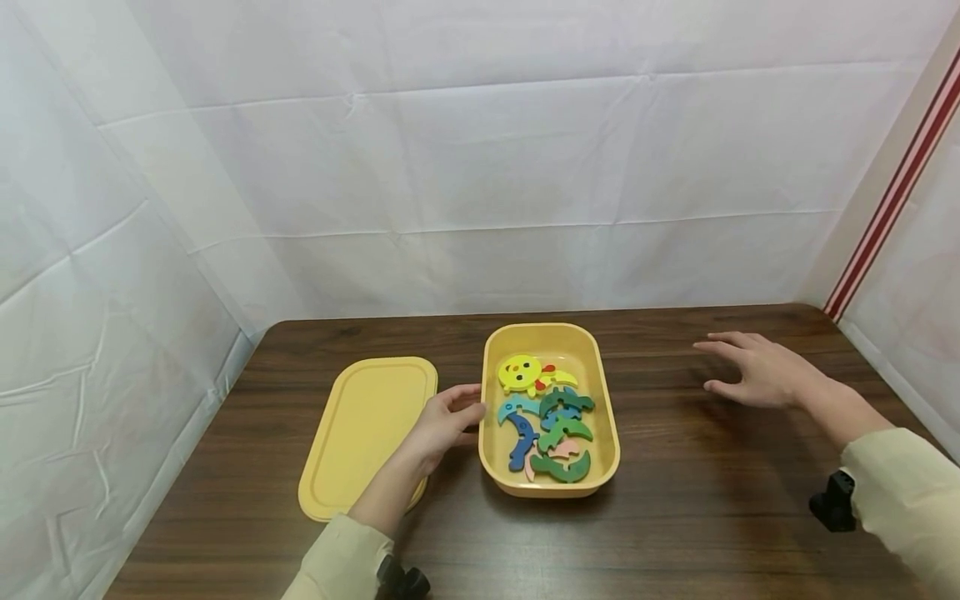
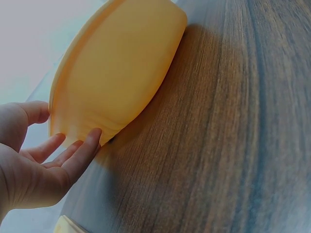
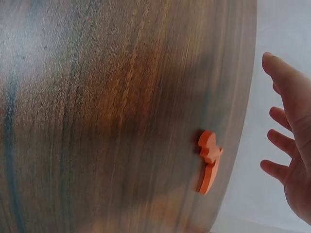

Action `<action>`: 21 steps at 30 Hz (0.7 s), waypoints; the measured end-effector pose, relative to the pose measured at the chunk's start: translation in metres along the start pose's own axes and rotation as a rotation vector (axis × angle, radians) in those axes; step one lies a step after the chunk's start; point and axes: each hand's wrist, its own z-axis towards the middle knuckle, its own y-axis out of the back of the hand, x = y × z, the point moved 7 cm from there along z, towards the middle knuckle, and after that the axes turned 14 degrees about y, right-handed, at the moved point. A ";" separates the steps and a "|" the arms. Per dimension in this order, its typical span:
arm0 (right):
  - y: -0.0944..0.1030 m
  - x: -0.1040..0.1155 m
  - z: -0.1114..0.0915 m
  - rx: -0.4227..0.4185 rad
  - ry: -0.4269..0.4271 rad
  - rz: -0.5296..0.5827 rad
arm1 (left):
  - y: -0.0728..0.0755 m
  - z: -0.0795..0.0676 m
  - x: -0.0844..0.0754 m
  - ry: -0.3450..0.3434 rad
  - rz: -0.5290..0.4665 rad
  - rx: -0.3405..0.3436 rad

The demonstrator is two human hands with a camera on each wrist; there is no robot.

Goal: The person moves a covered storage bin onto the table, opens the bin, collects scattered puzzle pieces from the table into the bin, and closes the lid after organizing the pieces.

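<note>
A yellow plastic box [image 1: 551, 492] stands on the table, holding several flat puzzle pieces: green and blue curved ones, pink bits and a round yellow piece with a face [image 1: 519, 372]. My left hand [image 1: 444, 427] is at the box's left side. In the left wrist view its fingertips [image 2: 95, 136] rest against the outer wall and the thumb is right at the rim. My right hand [image 1: 765, 371] hovers over the table to the right, fingers spread and holding nothing. Below it in the right wrist view lies an orange piece [image 3: 210, 160], hidden in the head view.
A yellow lid [image 1: 367, 425] lies flat on the table left of the box, partly behind my left forearm. The dark wooden table [image 1: 675, 517] ends at a white cloth backdrop [image 1: 480, 167] behind and at both sides.
</note>
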 end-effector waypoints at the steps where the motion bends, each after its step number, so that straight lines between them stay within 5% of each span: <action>1: -0.001 -0.002 -0.001 0.003 -0.002 -0.001 | 0.000 0.000 0.000 0.000 0.001 0.000; 21: -0.017 -0.027 -0.024 0.042 -0.013 0.024 | 0.000 0.000 0.000 -0.002 0.000 0.002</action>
